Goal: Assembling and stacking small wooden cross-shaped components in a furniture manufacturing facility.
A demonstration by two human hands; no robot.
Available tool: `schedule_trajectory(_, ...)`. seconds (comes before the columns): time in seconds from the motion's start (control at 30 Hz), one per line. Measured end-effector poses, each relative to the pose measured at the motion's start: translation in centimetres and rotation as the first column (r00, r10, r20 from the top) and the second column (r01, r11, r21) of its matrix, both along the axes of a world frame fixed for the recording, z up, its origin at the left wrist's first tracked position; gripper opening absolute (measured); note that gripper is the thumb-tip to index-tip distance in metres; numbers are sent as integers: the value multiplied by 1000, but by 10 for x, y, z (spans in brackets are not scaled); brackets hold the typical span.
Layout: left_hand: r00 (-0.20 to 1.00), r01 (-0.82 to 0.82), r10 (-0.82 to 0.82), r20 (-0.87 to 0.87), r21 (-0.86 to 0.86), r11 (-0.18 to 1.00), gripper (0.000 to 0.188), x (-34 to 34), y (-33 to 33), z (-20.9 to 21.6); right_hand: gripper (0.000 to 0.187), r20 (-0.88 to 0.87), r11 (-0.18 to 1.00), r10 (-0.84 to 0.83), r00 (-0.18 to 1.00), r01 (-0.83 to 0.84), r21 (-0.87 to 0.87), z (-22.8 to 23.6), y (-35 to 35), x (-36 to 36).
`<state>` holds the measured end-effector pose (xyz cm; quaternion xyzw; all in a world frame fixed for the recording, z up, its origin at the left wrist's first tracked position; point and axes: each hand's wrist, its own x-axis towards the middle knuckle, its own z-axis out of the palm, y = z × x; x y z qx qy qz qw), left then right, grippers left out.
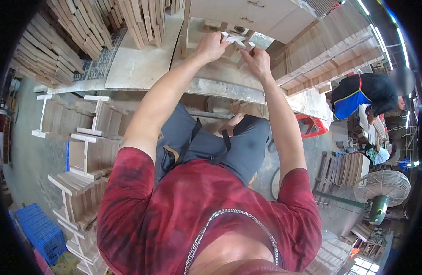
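Both my arms reach forward over the workbench (208, 86) to the opening below a pale cabinet-like box (247, 16). My left hand (212, 47) is closed, its thumb and fingers pinching one end of a small pale wooden piece (234, 40). Beside it on the right, my right hand (257, 62) is closed around the other end, where a short squared wood end sticks up between the fingers. Glare whitens the middle of the piece, so I cannot tell whether it is one part or several joined. A dark round fitting (239, 29) shows just behind it.
Stacked wooden strips (73, 27) stand at the far left, and a long row of boards (328, 50) lines the right. More stacked wooden parts (85, 119) and a blue crate (40, 231) are at my left. A red stool (311, 126), a fan (382, 192) and a co-worker (364, 94) are right.
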<state>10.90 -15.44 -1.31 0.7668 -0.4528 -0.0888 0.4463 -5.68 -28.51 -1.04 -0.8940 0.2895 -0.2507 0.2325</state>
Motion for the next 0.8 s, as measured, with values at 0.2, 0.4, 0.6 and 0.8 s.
schedule_trajectory(0.2,989,-55,56,136,-9,998,32,14,-25,-10,51,-17,989,-48,999,45,-141,-7,-18,22)
schedule_trajectory(0.4,993,-43,37,115,43,998,30,22,-33,-13,47,-123,992,-57,991,43,-117,-5,-23,28)
schedule_trajectory(0.6,993,-18,7,114,97,995,27,24,-31,-5,47,-91,991,-3,996,-9,-130,-5,-28,30)
schedule_trajectory(0.8,996,31,-35,84,44,999,27,15,-40,-7,45,-65,999,-16,998,13,-38,1,-30,18)
